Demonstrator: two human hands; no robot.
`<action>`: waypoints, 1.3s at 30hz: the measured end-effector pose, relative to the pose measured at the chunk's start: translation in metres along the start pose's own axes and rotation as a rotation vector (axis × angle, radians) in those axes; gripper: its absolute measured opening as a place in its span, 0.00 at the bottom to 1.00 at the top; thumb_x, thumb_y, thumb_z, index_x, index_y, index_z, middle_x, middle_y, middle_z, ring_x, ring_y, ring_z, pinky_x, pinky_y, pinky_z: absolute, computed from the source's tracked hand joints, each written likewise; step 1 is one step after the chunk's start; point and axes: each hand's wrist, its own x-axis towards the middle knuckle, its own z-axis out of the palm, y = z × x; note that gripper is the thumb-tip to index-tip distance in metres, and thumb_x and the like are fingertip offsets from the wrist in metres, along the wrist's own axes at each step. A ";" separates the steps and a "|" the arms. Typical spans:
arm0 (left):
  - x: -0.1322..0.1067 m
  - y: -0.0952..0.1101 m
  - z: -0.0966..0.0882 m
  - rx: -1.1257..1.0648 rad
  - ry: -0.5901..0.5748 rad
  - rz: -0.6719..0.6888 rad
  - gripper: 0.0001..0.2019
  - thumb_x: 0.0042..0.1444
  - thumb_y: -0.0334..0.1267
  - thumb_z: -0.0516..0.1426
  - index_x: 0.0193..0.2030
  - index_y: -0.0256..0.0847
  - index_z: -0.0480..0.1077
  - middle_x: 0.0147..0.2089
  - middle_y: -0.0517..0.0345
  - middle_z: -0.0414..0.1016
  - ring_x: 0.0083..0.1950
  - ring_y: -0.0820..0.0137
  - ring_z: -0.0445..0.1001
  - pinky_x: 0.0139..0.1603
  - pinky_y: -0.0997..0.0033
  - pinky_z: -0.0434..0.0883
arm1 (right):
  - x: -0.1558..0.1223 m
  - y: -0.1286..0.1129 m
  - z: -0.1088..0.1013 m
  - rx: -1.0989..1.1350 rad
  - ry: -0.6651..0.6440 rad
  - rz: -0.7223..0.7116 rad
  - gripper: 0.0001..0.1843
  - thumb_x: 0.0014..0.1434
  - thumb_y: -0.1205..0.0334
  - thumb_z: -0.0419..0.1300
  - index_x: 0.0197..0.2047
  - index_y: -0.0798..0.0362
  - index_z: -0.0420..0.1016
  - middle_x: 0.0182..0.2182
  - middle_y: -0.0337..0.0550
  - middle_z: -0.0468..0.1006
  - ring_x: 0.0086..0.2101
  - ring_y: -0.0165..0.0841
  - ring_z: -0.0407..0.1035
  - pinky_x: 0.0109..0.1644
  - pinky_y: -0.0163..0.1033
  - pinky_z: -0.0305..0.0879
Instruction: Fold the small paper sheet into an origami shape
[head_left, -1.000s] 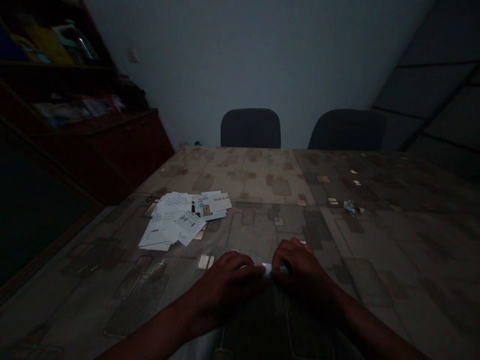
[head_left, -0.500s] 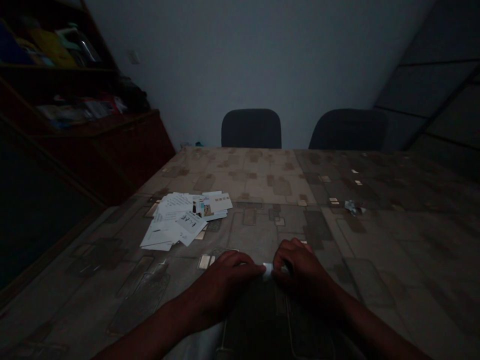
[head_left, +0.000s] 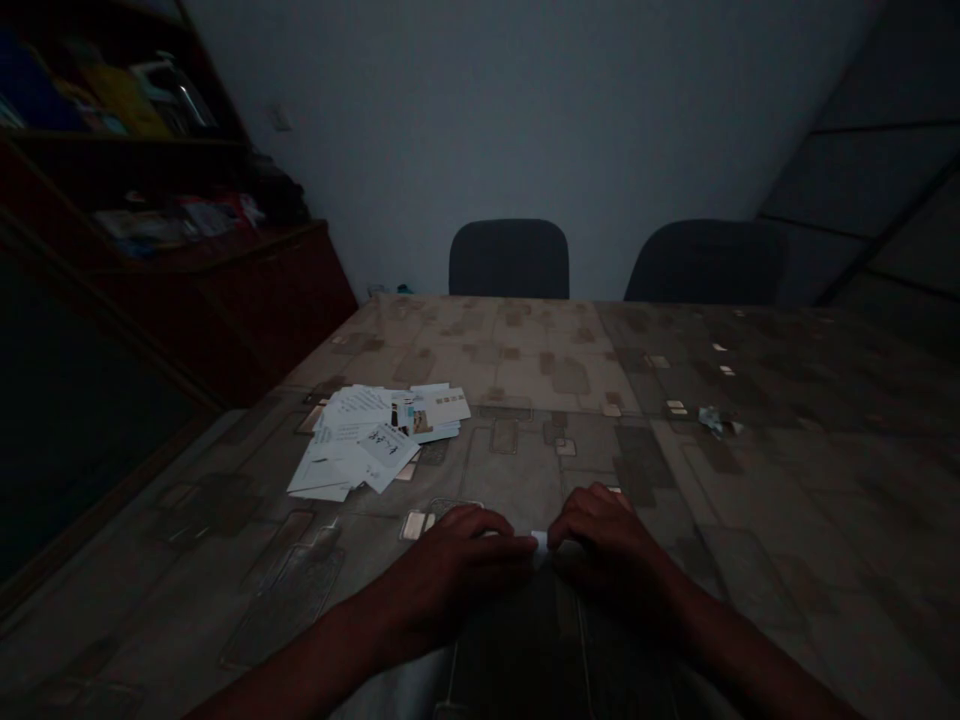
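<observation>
Left hand and right hand meet at a small white piece

Both hands grasp the small white piece, the left from one side and the right from the other, with fingertips close together. Only a short strip shows between them; the fingers hide the rest.

Beyond the grip, a broad stretch of tablecloth runs to the table's straight far edge, where two chairs stand against the wall. To the grip's right, the cloth reaches well out past a crumpled scrap, which lies well apart from the right hand. Room is tighter ahead and to the left, where a spread of cards lies; farther that way, the table's side edge slants towards a reddish-brown cabinet.

The cloth looks smooth and faintly glossy, patterned with overlapping rounded rectangles in brown and beige. The cards are flat, pale and square-cornered, printed and overlapping at angles. The scrap is jagged and creased. The chair backs are dark, with rounded top corners. The white piece's material is too dim to tell.
</observation>
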 end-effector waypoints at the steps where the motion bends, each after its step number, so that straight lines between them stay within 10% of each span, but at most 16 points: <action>1: 0.000 -0.001 0.000 -0.010 -0.002 -0.001 0.16 0.65 0.38 0.57 0.58 0.55 0.68 0.50 0.56 0.73 0.48 0.65 0.71 0.48 0.65 0.65 | -0.001 -0.002 0.000 -0.009 0.006 -0.020 0.10 0.53 0.74 0.63 0.34 0.49 0.74 0.31 0.37 0.73 0.37 0.35 0.63 0.42 0.41 0.49; 39: 0.001 0.011 -0.003 0.059 0.031 0.047 0.13 0.67 0.40 0.53 0.57 0.49 0.68 0.48 0.55 0.73 0.45 0.67 0.70 0.44 0.68 0.66 | 0.008 -0.012 -0.001 0.000 -0.059 0.088 0.06 0.54 0.71 0.62 0.30 0.50 0.75 0.31 0.37 0.72 0.36 0.34 0.64 0.41 0.40 0.49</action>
